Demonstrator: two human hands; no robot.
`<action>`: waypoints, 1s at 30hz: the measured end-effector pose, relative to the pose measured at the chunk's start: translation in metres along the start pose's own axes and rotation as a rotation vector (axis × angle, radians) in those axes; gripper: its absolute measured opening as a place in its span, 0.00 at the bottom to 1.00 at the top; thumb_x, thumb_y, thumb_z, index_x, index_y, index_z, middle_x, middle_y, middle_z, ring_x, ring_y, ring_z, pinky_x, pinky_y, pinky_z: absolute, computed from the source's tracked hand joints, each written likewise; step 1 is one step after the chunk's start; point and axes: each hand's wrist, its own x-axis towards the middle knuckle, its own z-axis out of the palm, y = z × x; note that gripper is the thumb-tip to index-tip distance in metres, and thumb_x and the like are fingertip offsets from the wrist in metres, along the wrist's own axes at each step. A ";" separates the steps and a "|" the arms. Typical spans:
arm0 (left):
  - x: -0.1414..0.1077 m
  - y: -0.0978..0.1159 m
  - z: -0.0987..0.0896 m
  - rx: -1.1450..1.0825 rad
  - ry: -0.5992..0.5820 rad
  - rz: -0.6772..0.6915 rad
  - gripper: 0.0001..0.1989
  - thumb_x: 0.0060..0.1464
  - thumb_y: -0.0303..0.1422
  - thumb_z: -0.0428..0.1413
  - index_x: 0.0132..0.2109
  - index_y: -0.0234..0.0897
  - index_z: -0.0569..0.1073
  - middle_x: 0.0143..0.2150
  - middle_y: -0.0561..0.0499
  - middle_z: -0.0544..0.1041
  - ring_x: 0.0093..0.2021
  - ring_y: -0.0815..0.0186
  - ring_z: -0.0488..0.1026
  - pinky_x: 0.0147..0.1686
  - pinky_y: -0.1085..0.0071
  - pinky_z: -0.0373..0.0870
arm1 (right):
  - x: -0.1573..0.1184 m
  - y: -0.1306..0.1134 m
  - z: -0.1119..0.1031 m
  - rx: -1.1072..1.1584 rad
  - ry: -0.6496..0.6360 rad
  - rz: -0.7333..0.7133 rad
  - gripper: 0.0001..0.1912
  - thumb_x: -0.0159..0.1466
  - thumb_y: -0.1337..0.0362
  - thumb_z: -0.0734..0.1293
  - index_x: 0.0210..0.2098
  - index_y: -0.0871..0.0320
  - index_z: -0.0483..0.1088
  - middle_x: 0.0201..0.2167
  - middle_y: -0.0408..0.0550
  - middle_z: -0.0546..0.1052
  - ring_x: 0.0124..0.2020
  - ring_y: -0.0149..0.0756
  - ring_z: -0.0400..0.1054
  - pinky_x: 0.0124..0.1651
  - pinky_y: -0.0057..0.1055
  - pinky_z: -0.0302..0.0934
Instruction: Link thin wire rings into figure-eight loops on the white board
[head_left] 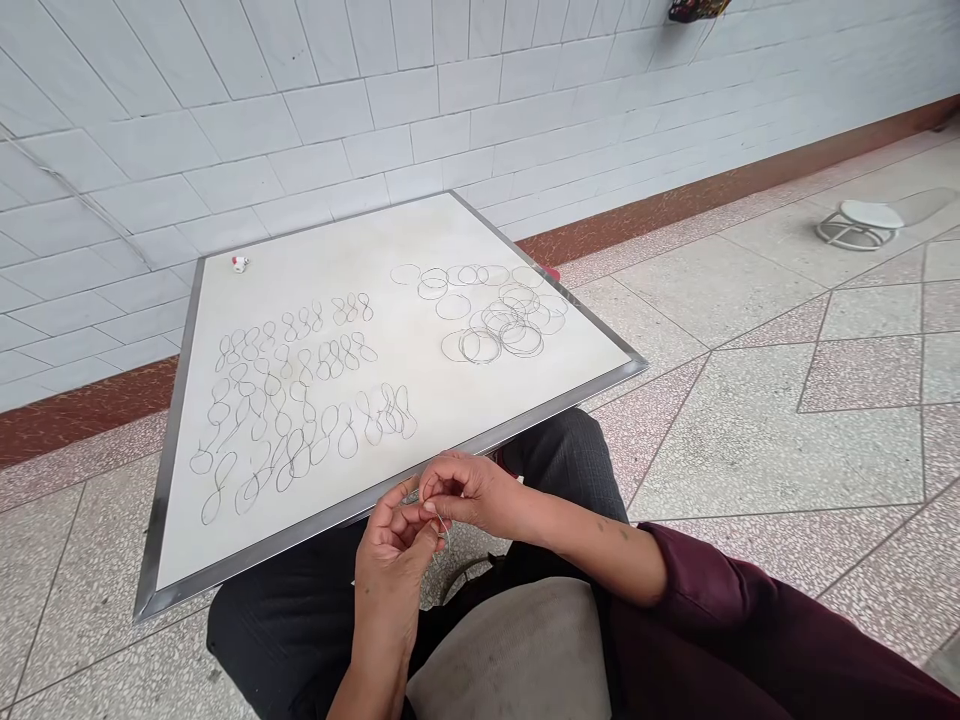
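My left hand (394,560) and my right hand (476,495) meet just off the table's near edge, above my lap. Both are closed, fingertips pinched on a thin wire (442,520) that shows between and below them; its full shape is hidden by the fingers. On the white table (405,235), rows of thin wires twisted into figure-eights (347,430) lie on the left half. A heap of plain round wire rings (480,345) overlaps on the right half, with a few rings spread behind it.
A small red and white object (240,264) sits at the table's far left corner. The metal-edged table stands against a tiled wall (322,130). A white round stool (862,222) is on the floor at the far right.
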 end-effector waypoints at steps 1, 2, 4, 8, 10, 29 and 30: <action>0.000 0.000 0.000 -0.007 0.002 0.000 0.26 0.44 0.31 0.66 0.53 0.37 0.72 0.32 0.52 0.79 0.34 0.65 0.76 0.35 0.69 0.72 | 0.000 -0.001 0.000 -0.033 0.022 -0.001 0.02 0.62 0.70 0.67 0.35 0.57 0.70 0.30 0.40 0.70 0.26 0.27 0.67 0.31 0.26 0.63; -0.001 0.001 -0.001 -0.006 0.006 -0.001 0.28 0.43 0.31 0.66 0.53 0.37 0.72 0.32 0.52 0.79 0.35 0.64 0.77 0.37 0.68 0.72 | 0.000 -0.003 0.000 -0.077 0.048 -0.004 0.04 0.61 0.71 0.67 0.35 0.57 0.71 0.31 0.41 0.70 0.27 0.27 0.67 0.32 0.25 0.63; -0.002 0.001 -0.001 0.017 0.016 -0.002 0.30 0.42 0.31 0.67 0.54 0.38 0.72 0.34 0.52 0.80 0.37 0.63 0.77 0.40 0.66 0.73 | -0.001 -0.008 0.000 -0.178 0.094 -0.016 0.06 0.60 0.74 0.68 0.34 0.57 0.72 0.32 0.41 0.70 0.31 0.28 0.67 0.35 0.26 0.62; -0.004 -0.001 0.001 0.078 0.052 0.027 0.30 0.43 0.31 0.67 0.55 0.39 0.71 0.33 0.52 0.79 0.39 0.63 0.78 0.43 0.64 0.74 | -0.002 -0.015 0.000 -0.254 0.117 -0.031 0.08 0.59 0.76 0.68 0.33 0.56 0.72 0.31 0.41 0.70 0.36 0.31 0.66 0.39 0.27 0.61; -0.004 -0.002 0.002 0.092 0.078 0.066 0.29 0.44 0.31 0.66 0.55 0.39 0.71 0.32 0.53 0.79 0.38 0.63 0.78 0.44 0.64 0.74 | -0.002 -0.015 0.001 -0.246 0.120 -0.031 0.08 0.59 0.76 0.68 0.33 0.56 0.72 0.30 0.41 0.70 0.35 0.31 0.66 0.38 0.26 0.62; -0.002 -0.002 -0.001 0.137 0.084 0.067 0.31 0.45 0.34 0.67 0.57 0.40 0.69 0.33 0.54 0.77 0.37 0.64 0.76 0.42 0.67 0.73 | 0.000 -0.007 0.002 -0.077 0.052 -0.015 0.03 0.61 0.70 0.67 0.35 0.57 0.71 0.30 0.40 0.71 0.26 0.26 0.67 0.33 0.25 0.63; -0.002 -0.003 -0.001 0.136 0.082 0.078 0.31 0.45 0.34 0.67 0.57 0.40 0.68 0.33 0.55 0.77 0.37 0.64 0.76 0.42 0.66 0.73 | 0.000 -0.007 0.002 -0.076 0.051 -0.013 0.03 0.62 0.70 0.67 0.34 0.57 0.70 0.30 0.40 0.71 0.26 0.26 0.68 0.33 0.25 0.63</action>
